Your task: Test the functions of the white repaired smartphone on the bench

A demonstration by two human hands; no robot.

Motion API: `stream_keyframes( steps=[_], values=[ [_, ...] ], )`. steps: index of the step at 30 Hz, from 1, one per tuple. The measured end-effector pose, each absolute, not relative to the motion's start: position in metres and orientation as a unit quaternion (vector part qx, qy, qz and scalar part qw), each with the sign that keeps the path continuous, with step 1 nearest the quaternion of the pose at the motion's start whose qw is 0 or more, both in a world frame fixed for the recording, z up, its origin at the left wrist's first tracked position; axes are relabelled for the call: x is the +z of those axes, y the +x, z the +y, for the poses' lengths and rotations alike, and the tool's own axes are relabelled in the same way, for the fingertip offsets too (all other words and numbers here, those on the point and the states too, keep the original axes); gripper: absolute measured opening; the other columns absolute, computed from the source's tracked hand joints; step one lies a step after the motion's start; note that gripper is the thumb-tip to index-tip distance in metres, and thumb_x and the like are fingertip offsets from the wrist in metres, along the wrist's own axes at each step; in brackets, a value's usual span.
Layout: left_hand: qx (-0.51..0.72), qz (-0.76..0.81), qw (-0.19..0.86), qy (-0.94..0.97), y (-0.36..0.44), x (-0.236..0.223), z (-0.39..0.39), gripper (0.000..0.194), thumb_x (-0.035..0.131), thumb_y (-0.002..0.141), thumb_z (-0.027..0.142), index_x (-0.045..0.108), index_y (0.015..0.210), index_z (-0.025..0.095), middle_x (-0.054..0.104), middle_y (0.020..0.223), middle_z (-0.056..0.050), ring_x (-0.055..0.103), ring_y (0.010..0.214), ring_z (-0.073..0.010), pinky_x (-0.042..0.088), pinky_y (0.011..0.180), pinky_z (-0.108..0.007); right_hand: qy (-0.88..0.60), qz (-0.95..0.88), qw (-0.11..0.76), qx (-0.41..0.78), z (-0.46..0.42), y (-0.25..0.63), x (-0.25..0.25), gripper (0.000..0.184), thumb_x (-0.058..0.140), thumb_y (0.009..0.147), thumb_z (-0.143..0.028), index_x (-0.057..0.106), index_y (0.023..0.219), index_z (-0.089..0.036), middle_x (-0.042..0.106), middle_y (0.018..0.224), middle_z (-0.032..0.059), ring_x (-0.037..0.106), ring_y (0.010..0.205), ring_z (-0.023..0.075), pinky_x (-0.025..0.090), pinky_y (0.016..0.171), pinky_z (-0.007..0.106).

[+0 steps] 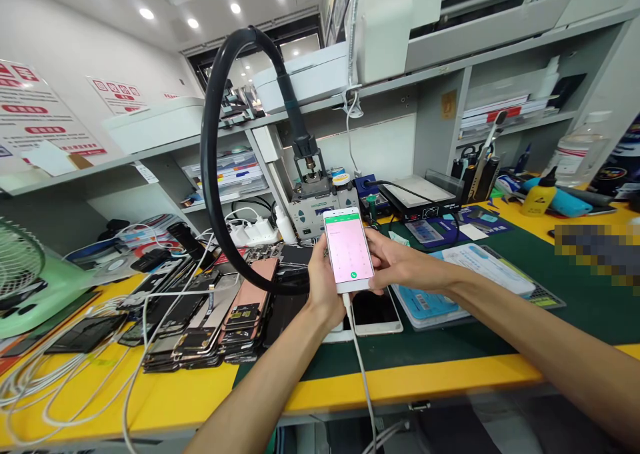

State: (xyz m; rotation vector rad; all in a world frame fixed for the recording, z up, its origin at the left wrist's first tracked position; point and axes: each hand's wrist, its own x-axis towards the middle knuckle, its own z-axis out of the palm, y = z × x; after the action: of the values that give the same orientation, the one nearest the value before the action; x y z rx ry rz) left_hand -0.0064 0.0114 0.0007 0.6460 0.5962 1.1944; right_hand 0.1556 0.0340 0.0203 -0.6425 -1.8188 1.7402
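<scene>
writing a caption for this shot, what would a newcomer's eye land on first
Probably the lit pink dial screen of the white smartphone, held by both hands at the centre, a white cable plugged into its lower end. Next, the thick black hose looping high behind it, then the pale green fan at the far left.

Phone screen glossy; black hose smooth, rubbery; green mat matt; fan smooth plastic.
</scene>
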Motion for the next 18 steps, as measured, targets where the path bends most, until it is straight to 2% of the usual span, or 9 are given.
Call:
stream_keyframes(
  steps=[6,18],
  values=[
    [0.549,0.274,0.733,0.292,-0.0062,0.0030,0.0111,0.066,0.031,0.100,0.057,0.069,0.117,0.005,0.075,0.089,-0.017,0.073,0.075,-0.0281,0.059,0.063,-0.035,-0.237,-0.693,0.257,0.631,0.0350,0.1568,0.0183,0.097,0.067,0.075,-0.005,0.014,0.154,-0.026,0.057,0.095,0.0019,0.055,0.075,0.0168,0.047,0.060,0.028],
    [0.549,0.288,0.728,0.293,-0.0080,-0.0028,0.0125,0.065,0.036,0.097,0.060,0.070,0.115,0.007,0.075,0.090,-0.016,0.073,0.075,-0.0273,0.059,0.063,-0.034,-0.237,-0.683,0.253,0.643,0.0316,0.1567,0.0238,0.096,0.065,0.075,-0.004,0.013,0.153,-0.025,0.056,0.095,0.0016,0.053,0.071,0.0149,0.046,0.060,0.028]
  ],
)
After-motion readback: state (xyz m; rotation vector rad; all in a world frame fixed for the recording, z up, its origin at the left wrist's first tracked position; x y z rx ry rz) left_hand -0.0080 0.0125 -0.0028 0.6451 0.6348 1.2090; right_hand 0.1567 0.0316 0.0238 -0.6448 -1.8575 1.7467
